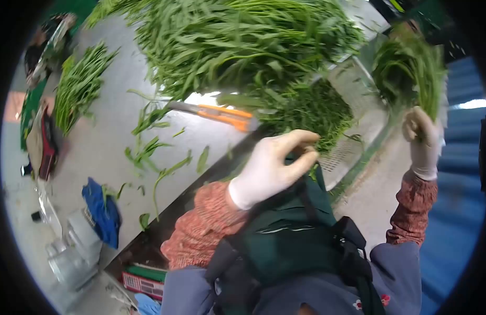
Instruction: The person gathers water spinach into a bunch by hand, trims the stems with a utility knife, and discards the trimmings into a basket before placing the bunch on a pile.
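Observation:
My right hand (424,139), in a pale glove, is closed around a bunch of leafy greens (406,68) at the right. The bunch is blurred, with its long stems and narrow leaves above the hand. Over the apron, my left hand (274,165) is gloved too, its fingers bent and the thumb apart from them; I see nothing held there. Just beyond it, cut leaves (311,113) fill part of a perforated crate (348,86). An orange utility knife (219,114) lies near the metal table's edge.
A large heap of greens (243,42) covers the back of the metal table (117,84). A smaller bunch (83,84) lies to the left. Loose leaves (146,149) are scattered in front. A blue cloth (102,210) and a metal fitting (72,257) are at the lower left.

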`<action>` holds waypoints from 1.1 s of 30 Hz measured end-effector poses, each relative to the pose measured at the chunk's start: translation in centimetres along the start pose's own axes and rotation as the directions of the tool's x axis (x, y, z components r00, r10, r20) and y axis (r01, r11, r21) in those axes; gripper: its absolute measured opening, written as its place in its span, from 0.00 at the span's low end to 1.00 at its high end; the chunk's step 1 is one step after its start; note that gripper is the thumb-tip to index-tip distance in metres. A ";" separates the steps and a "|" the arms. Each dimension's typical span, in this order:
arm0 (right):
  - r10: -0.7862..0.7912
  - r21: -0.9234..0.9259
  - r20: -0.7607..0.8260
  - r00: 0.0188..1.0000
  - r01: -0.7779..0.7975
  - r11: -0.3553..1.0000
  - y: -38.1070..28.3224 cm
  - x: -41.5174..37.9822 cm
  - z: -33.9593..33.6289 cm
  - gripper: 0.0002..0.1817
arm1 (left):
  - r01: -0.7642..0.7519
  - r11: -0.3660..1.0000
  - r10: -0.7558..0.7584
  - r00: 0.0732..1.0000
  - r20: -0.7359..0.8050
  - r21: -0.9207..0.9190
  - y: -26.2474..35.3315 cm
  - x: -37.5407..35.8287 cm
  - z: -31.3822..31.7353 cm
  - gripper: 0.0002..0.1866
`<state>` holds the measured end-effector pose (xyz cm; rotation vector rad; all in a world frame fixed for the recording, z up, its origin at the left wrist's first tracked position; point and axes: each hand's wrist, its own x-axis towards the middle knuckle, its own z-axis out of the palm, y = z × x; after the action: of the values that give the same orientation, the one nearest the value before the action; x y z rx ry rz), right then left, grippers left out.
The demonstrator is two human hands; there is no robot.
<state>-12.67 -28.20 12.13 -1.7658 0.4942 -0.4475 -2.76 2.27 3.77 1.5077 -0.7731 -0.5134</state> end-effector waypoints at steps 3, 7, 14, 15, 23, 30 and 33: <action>-0.114 0.286 0.036 0.993 0.100 0.953 -3.9 -1.1 8.6 0.10 | 0.007 0.993 -0.013 0.999 -0.046 -0.117 1.2 -0.8 -1.3 0.23; 0.031 0.178 0.354 0.935 -0.100 0.979 -1.8 -5.4 20.4 0.20 | -0.122 0.950 0.034 0.956 -0.291 -0.288 1.8 -3.8 -3.4 0.50; 0.168 0.050 0.904 0.394 -0.485 0.873 5.9 -8.6 29.1 0.28 | 0.194 0.612 -0.658 0.662 -0.358 -0.766 -3.3 -13.5 -4.6 0.20; 0.183 0.025 0.912 0.368 -0.495 0.869 5.9 -8.5 29.1 0.28 | 0.198 0.620 -0.654 0.664 -0.361 -0.759 -3.4 -13.8 -4.7 0.20; 0.227 -0.011 0.883 0.410 -0.466 0.885 5.7 -6.7 28.4 0.26 | 0.210 0.657 -0.662 0.621 -0.420 -0.724 -3.3 -14.4 -6.1 0.15; 0.321 -0.004 0.890 0.325 -0.696 0.718 4.8 -7.2 28.9 0.25 | 0.138 0.513 -0.637 0.723 -0.268 -0.847 -3.9 -15.3 -6.3 0.12; 0.311 -0.125 0.919 0.244 -0.567 0.814 4.7 -7.4 29.4 0.23 | 0.204 0.571 -0.664 0.685 -0.301 -0.795 -3.8 -14.6 -5.9 0.12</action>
<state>-3.40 -1.46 0.29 -1.2558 0.0784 0.8959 -7.68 16.80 -1.33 0.9829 0.3516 -0.6035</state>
